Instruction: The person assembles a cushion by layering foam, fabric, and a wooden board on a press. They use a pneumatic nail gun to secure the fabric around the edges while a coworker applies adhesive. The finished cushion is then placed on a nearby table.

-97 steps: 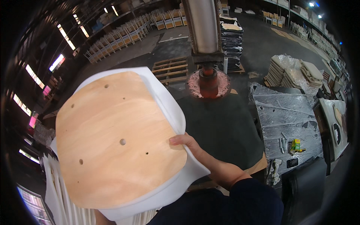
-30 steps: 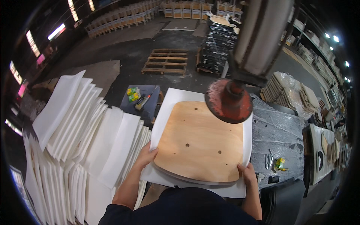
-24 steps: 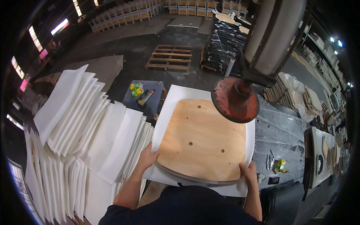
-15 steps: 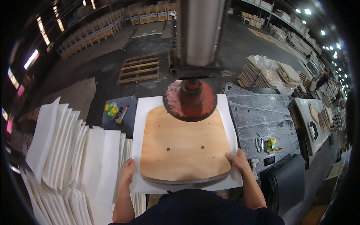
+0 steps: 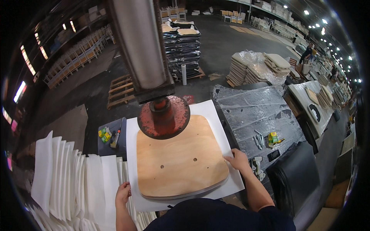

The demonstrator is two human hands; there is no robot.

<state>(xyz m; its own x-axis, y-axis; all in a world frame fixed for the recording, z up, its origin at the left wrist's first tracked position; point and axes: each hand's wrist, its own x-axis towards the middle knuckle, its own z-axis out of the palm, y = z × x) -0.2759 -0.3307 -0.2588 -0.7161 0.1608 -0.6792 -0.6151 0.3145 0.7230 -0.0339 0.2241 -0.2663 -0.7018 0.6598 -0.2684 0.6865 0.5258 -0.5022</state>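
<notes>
The red disc (image 5: 165,120), at the lower end of a thick metal column (image 5: 140,42), covers from this view the far left part of a pale wooden board (image 5: 181,165). Whether disc and board are touching, I cannot tell. The board, with rounded corners and several small holes, lies flat on a white sheet (image 5: 233,184), and most of it is on the person's side of the disc.

The left hand (image 5: 123,193) is nearer to the person than the disc and to its left, with the fingers bent at the sheet's left edge — how firmly it holds, I cannot tell. The right hand (image 5: 238,159), to the right of the disc and nearer to the person, is half spread: the thumb reaches to the board's right edge, while the other fingers are mostly hidden.

Left of the disc is a blue-grey seat (image 5: 101,145) with yellow-green boxes (image 5: 104,134); nearer than these stand many white sheets (image 5: 73,181). Right of the disc is a plastic-covered table (image 5: 258,111) — farther right and nearer hang black sheets (image 5: 295,181).
</notes>
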